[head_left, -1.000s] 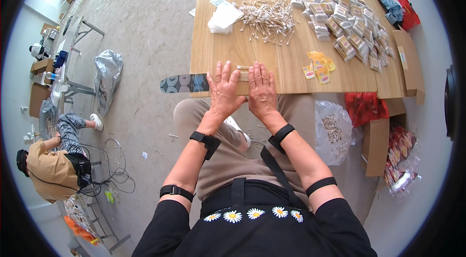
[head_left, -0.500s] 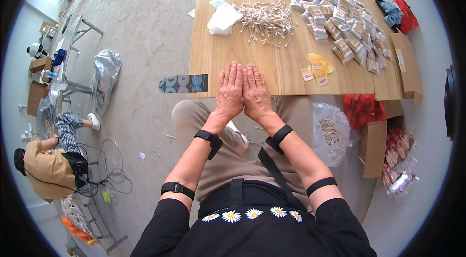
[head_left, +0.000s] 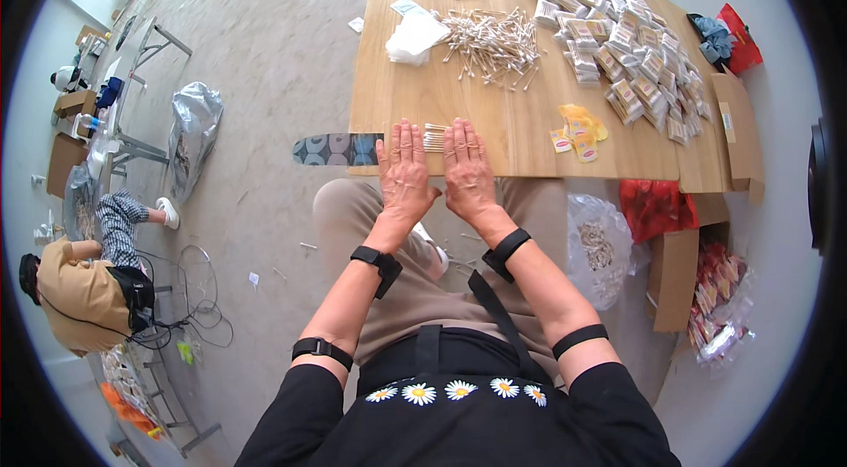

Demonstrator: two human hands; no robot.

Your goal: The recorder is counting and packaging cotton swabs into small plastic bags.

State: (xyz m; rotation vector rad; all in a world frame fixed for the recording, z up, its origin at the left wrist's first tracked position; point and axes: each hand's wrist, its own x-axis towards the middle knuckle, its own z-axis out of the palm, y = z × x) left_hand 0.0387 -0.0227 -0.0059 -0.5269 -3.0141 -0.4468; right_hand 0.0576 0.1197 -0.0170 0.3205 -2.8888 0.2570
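My left hand lies flat at the table's near edge, fingers stretched out. Beside it my right hand lies the same way, a narrow gap between the two. In that gap shows a small row of cotton swabs, lined up side by side, their ends close to the fingers of both hands. Farther off on the wooden table is a loose heap of cotton swabs. White plastic bags lie to its left. Several yellow labels sit to the right of my hands.
Packed swab packets are piled at the table's right. A patterned strip juts past the left edge. Below the right side are a clear bag of swabs, a red bag and a cardboard box. Another person sits at far left.
My hands have moved apart from lying side by side, and the row of swabs now shows between them. The view has shifted slightly.
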